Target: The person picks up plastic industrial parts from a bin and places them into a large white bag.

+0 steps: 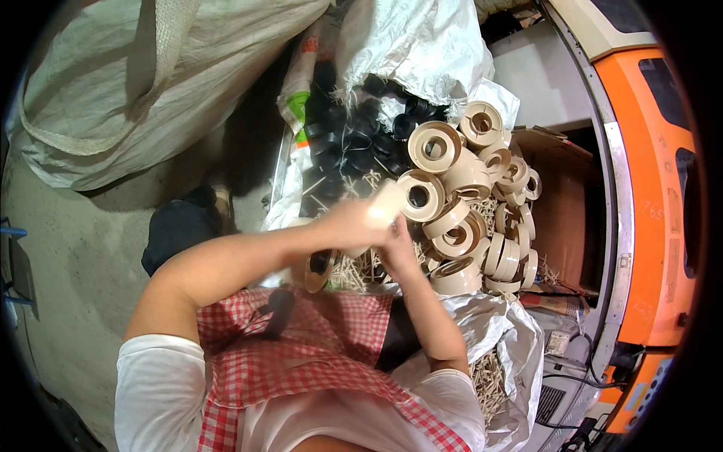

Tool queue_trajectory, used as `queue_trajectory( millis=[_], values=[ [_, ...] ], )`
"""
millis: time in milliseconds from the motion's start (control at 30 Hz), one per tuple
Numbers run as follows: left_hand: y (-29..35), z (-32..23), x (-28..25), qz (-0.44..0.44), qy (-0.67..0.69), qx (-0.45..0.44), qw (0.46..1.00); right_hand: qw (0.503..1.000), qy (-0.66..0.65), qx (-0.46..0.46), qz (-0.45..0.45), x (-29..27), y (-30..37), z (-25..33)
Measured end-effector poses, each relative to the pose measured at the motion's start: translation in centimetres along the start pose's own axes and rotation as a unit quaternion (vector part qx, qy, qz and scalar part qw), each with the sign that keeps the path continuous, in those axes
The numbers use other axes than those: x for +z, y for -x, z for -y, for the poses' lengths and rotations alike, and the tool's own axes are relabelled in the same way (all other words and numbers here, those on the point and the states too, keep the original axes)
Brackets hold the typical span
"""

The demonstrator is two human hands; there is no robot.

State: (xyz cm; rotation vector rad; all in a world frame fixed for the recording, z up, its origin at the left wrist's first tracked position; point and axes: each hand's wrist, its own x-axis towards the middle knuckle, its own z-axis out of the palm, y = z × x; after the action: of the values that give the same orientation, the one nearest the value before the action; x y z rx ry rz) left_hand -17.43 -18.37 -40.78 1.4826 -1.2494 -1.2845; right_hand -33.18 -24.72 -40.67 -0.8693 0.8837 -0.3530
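My left hand (348, 225) reaches across the middle and is blurred by motion. It grips a pale beige plastic part (387, 202), also too smeared to show its exact shape. Right beside it, my right hand (397, 247) has its fingers curled close under the part; what they pinch, if anything, is hidden. A heap of beige plastic rings (434, 148) lies just beyond and to the right of both hands. Short beige sprue sticks (348, 273) are scattered among and below the rings.
Black round plastic parts (365, 143) lie behind, under a white woven sack (414, 45). A cardboard box (561, 203) and an orange machine (636, 196) stand right. More sticks (488, 384) fill a white bag (520, 339). A large sack (113, 98) stands left.
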Motion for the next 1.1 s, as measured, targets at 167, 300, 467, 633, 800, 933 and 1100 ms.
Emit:
queue_trajectory(
  millis=[167,300,467,633,800,933,1100],
  values=[
    [-0.7,-1.0,-2.7,0.134,0.302,-0.222,0.917,0.592,0.657,-0.446,0.135,-2.8,1.5,-0.9],
    [-0.2,-0.8,-1.2,0.082,0.238,-0.086,0.964,0.847,0.464,-0.257,0.028,-1.8,1.0,-0.9],
    [-0.2,0.3,0.1,-0.021,0.037,0.087,0.995,0.99,0.001,0.142,0.003,-1.0,-0.3,1.1],
    [-1.0,-0.2,-1.8,0.084,0.26,-0.121,0.954,0.669,0.638,-0.374,0.075,-0.6,1.7,-0.7],
    [-0.7,-0.5,-2.7,0.138,0.239,-0.184,0.943,0.548,0.687,-0.442,0.179,-0.9,1.4,-0.6],
    [-0.6,0.1,-0.7,0.112,0.18,0.005,0.977,0.998,0.044,-0.005,-0.04,-1.5,-0.6,-0.8],
    [-0.5,0.8,-0.1,-0.002,0.061,0.044,0.997,0.98,0.193,-0.013,-0.045,-2.7,-0.9,-0.9]
  ],
)
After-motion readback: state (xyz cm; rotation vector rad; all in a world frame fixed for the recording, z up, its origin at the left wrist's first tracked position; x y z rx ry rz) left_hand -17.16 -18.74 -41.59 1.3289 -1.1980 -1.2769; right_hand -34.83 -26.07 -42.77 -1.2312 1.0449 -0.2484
